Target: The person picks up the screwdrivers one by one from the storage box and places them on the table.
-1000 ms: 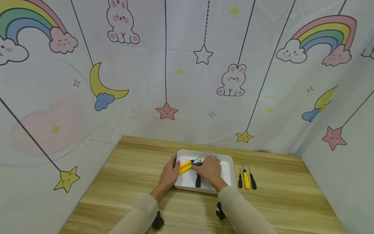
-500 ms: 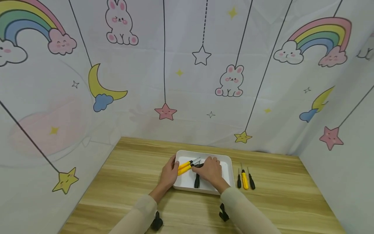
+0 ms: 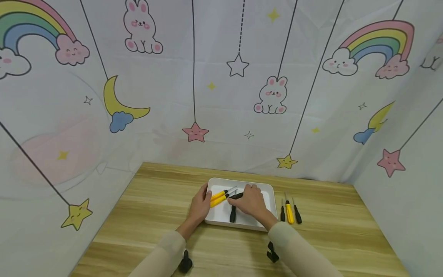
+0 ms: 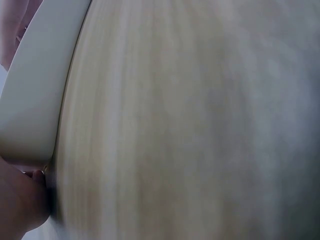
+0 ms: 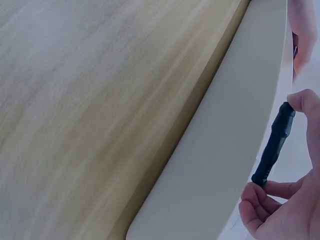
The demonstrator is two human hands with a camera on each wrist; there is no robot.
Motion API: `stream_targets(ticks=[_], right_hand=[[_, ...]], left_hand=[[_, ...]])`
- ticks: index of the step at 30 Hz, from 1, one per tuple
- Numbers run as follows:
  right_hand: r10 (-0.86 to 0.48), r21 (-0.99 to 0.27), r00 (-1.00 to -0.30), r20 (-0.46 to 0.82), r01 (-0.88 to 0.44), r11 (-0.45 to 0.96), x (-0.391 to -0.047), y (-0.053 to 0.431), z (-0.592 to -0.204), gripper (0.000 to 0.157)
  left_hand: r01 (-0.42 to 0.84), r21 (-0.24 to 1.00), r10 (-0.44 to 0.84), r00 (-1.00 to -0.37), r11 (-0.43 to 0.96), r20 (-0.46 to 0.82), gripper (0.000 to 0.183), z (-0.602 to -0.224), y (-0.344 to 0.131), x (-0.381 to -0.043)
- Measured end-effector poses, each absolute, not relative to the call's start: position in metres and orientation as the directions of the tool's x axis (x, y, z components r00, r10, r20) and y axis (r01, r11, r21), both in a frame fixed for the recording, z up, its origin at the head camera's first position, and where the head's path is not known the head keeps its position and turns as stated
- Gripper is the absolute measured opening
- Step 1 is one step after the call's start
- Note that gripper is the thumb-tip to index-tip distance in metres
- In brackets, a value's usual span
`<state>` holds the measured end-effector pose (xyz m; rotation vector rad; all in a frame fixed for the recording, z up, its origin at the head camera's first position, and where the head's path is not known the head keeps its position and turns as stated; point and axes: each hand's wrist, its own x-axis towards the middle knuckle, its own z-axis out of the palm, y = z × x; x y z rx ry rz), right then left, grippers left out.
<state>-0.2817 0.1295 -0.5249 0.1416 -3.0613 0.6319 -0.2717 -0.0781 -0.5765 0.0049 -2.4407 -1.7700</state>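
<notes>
My left hand grips the left end of a white tray, thumb at the rim. Over the middle of the tray, my right hand holds a black screwdriver handle between thumb and fingertips, one at each end; its shank does not show. Just below the thumb in the head view, another black-handled screwdriver lies in the tray, pointing away from me. Two yellow-handled screwdrivers lie side by side at the tray's left, tips toward the right hand.
On the wooden table, right of the tray, lie a small black screwdriver, a yellow screwdriver and a larger black screwdriver, in a row. A cartoon-printed cloth hangs behind the table.
The right hand and forearm have shifted slightly to the right over the tray, and more of the black handle shows beside the thumb. The left hand stays at the tray's edge.
</notes>
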Motion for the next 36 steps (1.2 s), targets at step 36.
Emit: stream_targets(ticks=[36], right_hand=[[-0.461, -0.316, -0.881, 0.11, -0.47, 0.824, -0.267, 0.192, -0.521, 0.085]], left_hand=[[0.084, 0.951, -0.074, -0.991, 0.297, 0.111, 0.051, -0.58, -0.079, -0.273]])
